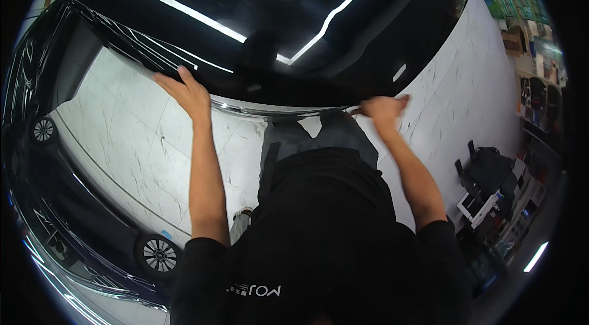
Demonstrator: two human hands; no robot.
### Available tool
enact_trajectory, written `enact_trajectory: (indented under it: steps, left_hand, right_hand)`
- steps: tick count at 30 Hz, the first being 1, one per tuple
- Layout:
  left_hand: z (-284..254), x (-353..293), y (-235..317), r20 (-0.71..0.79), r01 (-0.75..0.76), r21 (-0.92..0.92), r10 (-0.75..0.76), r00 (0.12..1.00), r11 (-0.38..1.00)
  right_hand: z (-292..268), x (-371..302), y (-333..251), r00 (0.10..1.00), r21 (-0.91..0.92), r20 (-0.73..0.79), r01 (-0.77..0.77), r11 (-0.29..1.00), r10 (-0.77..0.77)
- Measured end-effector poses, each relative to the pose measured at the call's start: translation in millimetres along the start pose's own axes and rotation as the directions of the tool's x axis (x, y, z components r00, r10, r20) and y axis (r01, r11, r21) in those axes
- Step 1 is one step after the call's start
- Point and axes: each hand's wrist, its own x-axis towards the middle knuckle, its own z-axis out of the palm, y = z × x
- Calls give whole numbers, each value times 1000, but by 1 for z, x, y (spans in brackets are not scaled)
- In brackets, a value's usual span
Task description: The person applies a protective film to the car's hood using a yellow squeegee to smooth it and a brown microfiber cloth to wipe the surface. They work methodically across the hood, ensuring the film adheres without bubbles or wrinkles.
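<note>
A glossy black car panel [282,12] with a curved near edge fills the upper middle of the head view, mirroring white light strips. Along that edge, in front of my body, runs a thin shiny strip [245,110]; whether it is trim or clear film I cannot tell. My left hand [188,93] is at the panel's left edge, fingers stretched and thumb apart, with nothing visible in it. At the edge further right is my right hand [383,110], smeared by motion. Its fingers look bent toward the edge, but anything in them is hidden.
A second dark car [80,202] stands along the left, its wheels [159,254] showing. White marbled tiles [153,141] cover the floor. On the right are a black backpack-like item [491,171], white equipment [475,208] and shelves with goods [534,49].
</note>
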Motion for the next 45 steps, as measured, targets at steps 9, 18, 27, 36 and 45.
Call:
enact_trajectory:
  steps: [9,18,27,36,45]
  left_hand:
    - [2,-104,42,316,543,-643,-459,831,540]
    - [15,-103,39,308,513,-527,-410,859,678]
    - [33,-176,63,499,696,-538,-486,718,475]
    - [49,-234,89,821,841,-375,-281,496,390]
    - [38,-208,79,804,877,-352,-373,462,327]
  right_hand:
    - [-303,-409,154,200,-503,-588,-849,-161,784]
    - [-98,-304,77,165,25,-20,-986,165,986]
    - [-43,-126,70,431,635,475,-771,39,767]
    - [18,-47,54,510,740,672,-479,-472,537]
    - [24,-45,62,326,653,750,-506,-564,576]
